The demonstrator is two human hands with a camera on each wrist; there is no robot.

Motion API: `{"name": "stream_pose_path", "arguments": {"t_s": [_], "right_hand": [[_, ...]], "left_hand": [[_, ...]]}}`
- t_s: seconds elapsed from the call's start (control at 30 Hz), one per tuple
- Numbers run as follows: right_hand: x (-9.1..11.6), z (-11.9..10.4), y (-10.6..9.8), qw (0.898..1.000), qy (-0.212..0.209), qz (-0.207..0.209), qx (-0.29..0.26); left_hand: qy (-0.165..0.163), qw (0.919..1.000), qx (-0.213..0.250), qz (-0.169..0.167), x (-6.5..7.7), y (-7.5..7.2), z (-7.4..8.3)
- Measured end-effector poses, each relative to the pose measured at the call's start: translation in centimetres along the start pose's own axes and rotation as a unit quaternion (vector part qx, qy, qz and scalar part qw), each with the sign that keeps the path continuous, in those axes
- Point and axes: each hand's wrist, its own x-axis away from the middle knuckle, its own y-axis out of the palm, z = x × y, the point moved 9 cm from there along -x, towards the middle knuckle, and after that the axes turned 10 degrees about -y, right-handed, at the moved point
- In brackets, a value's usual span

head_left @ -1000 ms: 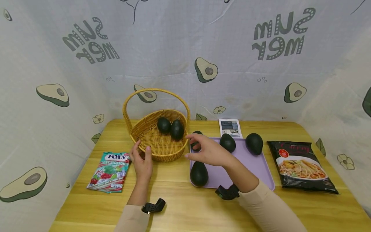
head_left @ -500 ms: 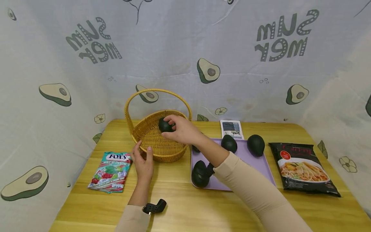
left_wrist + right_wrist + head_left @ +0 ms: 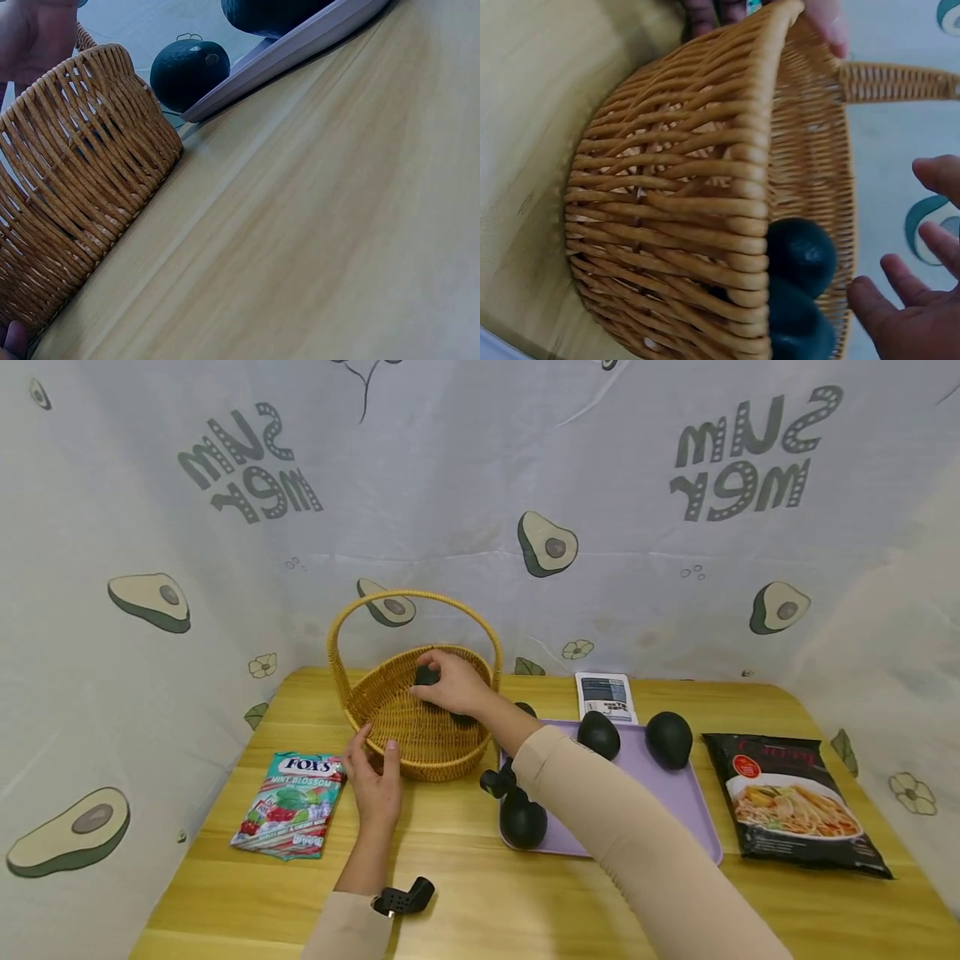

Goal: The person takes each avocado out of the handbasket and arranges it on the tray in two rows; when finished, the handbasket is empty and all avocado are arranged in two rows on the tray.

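A yellow wicker basket [image 3: 420, 768] with a tall handle stands at the back left of the table. My left hand [image 3: 375, 789] holds its near-left rim, a finger over the edge and the thumb on the outer wall. My right hand [image 3: 453, 683] hovers over the basket's opening, its fingers spread and holding nothing. Below it lie two dark green avocados [image 3: 801, 255], partly covered by the hand in the head view. To the right, a lilac tray [image 3: 667, 802] carries several more avocados [image 3: 523, 820], one of them partly behind my right forearm.
A teal candy bag [image 3: 292, 806] lies left of my left hand. Right of the tray is a black noodle pack [image 3: 795, 802]. A white packet [image 3: 604, 697] lies behind the tray. A printed cloth [image 3: 465, 485] hangs along the back and sides.
My right hand has moved left from the tray's left edge to over the basket, its fingers staying empty. My left hand has stayed at the rim. The view has shifted slightly.
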Motion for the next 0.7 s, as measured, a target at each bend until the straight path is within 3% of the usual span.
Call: {"name": "stream_pose_path", "arguments": {"t_s": [0.13, 0.33, 0.5, 0.7], "right_hand": [[-0.9, 1.1, 0.5, 1.0, 0.0, 0.014, 0.002], [-1.4, 2.8, 1.5, 0.997, 0.027, 0.008, 0.07], [-1.8, 3.7, 1.8, 0.995, 0.041, 0.007, 0.096], [-2.1, 5.0, 2.4, 0.988, 0.071, -0.026, 0.135]], "left_hand": [[0.009, 0.9999, 0.003, 0.006, 0.0, -0.1, 0.2], [0.004, 1.0, 0.006, 0.005, 0.1, 0.2, 0.0], [0.008, 0.9999, 0.007, 0.004, -0.1, 0.2, -0.1], [0.003, 0.9999, 0.011, 0.004, -0.2, 0.0, -0.3]]}}
